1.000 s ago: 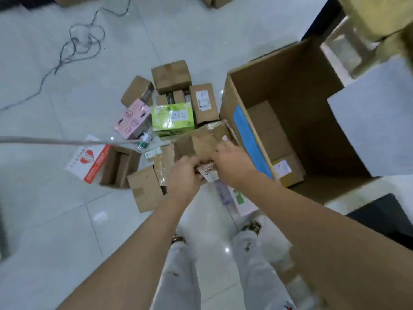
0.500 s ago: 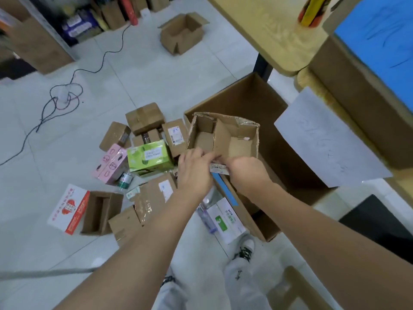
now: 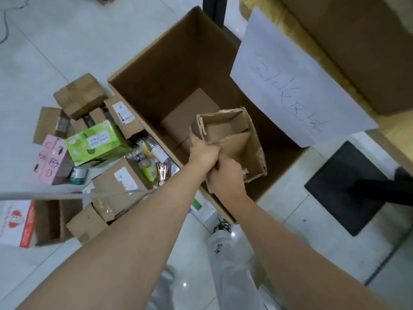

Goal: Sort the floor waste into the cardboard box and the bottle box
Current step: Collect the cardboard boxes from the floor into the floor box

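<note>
Pale tiled floor (image 3: 67, 36) is seen all round, and above it a small, torn, open brown cardboard carton (image 3: 232, 139) is held by both hands. Its near wall is gripped by the left hand (image 3: 204, 153), fingers curled over the edge, while the lower corner just beside is pinched by the right hand (image 3: 228, 175); the two hands are pressed together. The carton is carried tilted, its mouth toward the camera, within the opening of the large brown cardboard box (image 3: 156, 52), above cardboard already lying on the bottom. The carton is judged to be light and empty, stiff along its folds but weak where the flaps are torn, so it is best taken by a wall near a corner, not by a loose flap. Both forearms are stretched forward and down, nearly straight, converging at the carton. Left of the big box, unsorted waste is spread on the floor: a green juice carton (image 3: 96, 139), a pink printed carton (image 3: 51, 162), taped brown parcels (image 3: 80, 95) and small plastic bottles (image 3: 147, 162) just beside the box wall. A white handwritten paper sheet (image 3: 290, 86) is seen overlapping the box's right side.
</note>
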